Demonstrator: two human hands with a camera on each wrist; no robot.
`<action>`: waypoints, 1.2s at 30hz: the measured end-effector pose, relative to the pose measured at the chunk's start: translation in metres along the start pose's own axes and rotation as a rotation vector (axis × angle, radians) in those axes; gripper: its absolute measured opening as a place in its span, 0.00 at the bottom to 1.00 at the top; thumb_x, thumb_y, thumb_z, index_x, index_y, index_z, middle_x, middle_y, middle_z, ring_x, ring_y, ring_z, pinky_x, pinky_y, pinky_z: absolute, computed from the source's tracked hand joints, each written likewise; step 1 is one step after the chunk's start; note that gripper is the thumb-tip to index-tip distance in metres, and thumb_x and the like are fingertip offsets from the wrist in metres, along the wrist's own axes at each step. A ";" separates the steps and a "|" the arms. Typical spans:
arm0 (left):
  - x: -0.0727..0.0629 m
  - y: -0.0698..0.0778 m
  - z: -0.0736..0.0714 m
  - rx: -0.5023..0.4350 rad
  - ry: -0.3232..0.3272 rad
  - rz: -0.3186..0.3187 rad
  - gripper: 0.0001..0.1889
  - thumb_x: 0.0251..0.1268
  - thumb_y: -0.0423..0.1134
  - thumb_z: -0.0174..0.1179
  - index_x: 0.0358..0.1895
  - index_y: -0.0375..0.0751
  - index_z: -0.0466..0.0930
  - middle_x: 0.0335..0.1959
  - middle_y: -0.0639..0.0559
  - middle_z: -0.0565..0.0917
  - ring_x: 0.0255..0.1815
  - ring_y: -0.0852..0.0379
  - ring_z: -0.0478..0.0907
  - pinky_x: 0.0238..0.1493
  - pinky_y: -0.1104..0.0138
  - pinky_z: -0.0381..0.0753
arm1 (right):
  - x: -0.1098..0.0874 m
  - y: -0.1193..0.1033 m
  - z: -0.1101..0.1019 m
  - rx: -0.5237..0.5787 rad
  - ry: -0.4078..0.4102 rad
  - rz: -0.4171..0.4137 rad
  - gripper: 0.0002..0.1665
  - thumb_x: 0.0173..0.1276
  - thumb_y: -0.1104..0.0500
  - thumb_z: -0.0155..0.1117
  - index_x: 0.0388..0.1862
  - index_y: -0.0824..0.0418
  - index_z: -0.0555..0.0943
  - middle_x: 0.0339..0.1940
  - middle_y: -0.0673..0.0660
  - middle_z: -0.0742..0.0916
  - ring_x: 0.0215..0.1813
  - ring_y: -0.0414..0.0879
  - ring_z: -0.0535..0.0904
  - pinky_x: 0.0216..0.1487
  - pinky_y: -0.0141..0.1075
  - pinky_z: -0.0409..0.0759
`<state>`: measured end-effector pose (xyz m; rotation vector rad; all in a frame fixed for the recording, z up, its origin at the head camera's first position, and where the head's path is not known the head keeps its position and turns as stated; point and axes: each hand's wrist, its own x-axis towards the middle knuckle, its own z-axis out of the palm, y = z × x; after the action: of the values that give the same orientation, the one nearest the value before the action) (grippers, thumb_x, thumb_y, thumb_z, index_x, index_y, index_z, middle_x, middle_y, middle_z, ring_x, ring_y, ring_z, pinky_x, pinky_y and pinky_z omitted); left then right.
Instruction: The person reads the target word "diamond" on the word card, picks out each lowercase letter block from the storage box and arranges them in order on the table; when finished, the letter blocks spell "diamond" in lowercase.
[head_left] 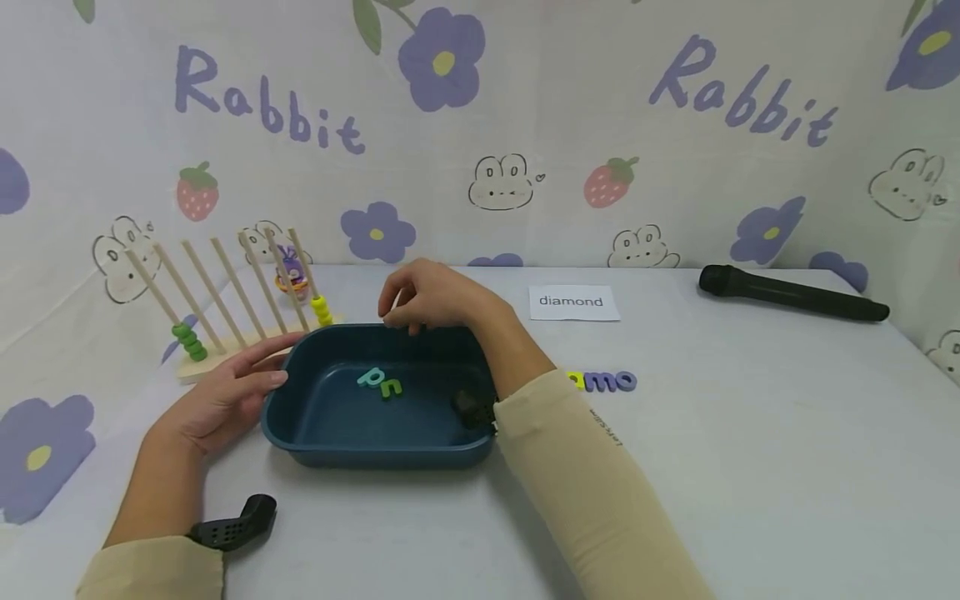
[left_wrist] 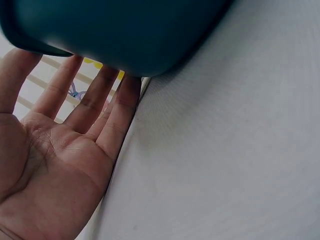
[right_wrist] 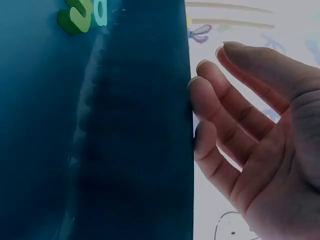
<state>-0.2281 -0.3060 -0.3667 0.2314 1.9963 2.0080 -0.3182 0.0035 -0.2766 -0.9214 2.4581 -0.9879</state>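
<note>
A dark blue rectangular basin [head_left: 375, 458] stands on the white table in front of me. Inside it lie a teal letter [head_left: 371, 377] and a green letter n [head_left: 392, 388]. My left hand [head_left: 225, 400] is at the basin's left side, its extended fingers [left_wrist: 90, 102] touching the outer wall in the left wrist view. Over the far rim hangs my right hand [head_left: 435, 296]. In the right wrist view its fingers [right_wrist: 220, 105] are loosely bent beside the basin wall, with nothing between them. To the right, a yellow letter [head_left: 575, 380], a purple m [head_left: 600, 382] and an o [head_left: 626, 381] lie in a row, partly hidden by the forearm.
Behind the letters sits a white card [head_left: 574, 302] reading "diamond". A wooden peg rack [head_left: 202, 367] with green beads [head_left: 190, 342] and yellow beads [head_left: 321, 311] stands at the left, a small purple toy [head_left: 292, 273] behind it. A black microphone [head_left: 795, 296] lies at the back right.
</note>
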 end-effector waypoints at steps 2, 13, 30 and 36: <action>0.000 0.000 0.001 0.001 0.005 -0.008 0.29 0.80 0.36 0.54 0.79 0.52 0.63 0.74 0.52 0.66 0.63 0.62 0.80 0.59 0.67 0.83 | 0.001 0.001 0.002 -0.015 -0.006 -0.004 0.10 0.73 0.57 0.67 0.49 0.59 0.87 0.43 0.55 0.89 0.43 0.59 0.87 0.43 0.38 0.83; 0.001 0.000 0.001 0.015 0.017 -0.018 0.28 0.79 0.37 0.55 0.79 0.54 0.65 0.75 0.51 0.64 0.63 0.62 0.79 0.59 0.67 0.83 | -0.002 -0.002 0.003 -0.033 -0.192 0.113 0.14 0.69 0.61 0.70 0.53 0.59 0.88 0.44 0.55 0.90 0.43 0.49 0.89 0.45 0.38 0.88; 0.001 -0.001 0.000 -0.008 0.013 -0.013 0.28 0.79 0.36 0.55 0.78 0.55 0.66 0.77 0.49 0.62 0.63 0.61 0.79 0.59 0.67 0.84 | 0.000 -0.013 0.019 -0.274 -0.376 0.283 0.18 0.65 0.59 0.76 0.53 0.50 0.86 0.45 0.52 0.88 0.46 0.46 0.87 0.53 0.41 0.86; 0.001 -0.002 0.000 0.006 0.014 -0.012 0.28 0.79 0.36 0.55 0.78 0.55 0.65 0.74 0.52 0.65 0.63 0.61 0.79 0.59 0.67 0.83 | 0.005 -0.013 0.025 -0.308 -0.412 0.278 0.17 0.66 0.59 0.76 0.52 0.51 0.84 0.47 0.53 0.87 0.44 0.46 0.87 0.48 0.38 0.86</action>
<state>-0.2287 -0.3062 -0.3684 0.2070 2.0074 2.0018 -0.3034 -0.0195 -0.2858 -0.7505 2.3237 -0.2940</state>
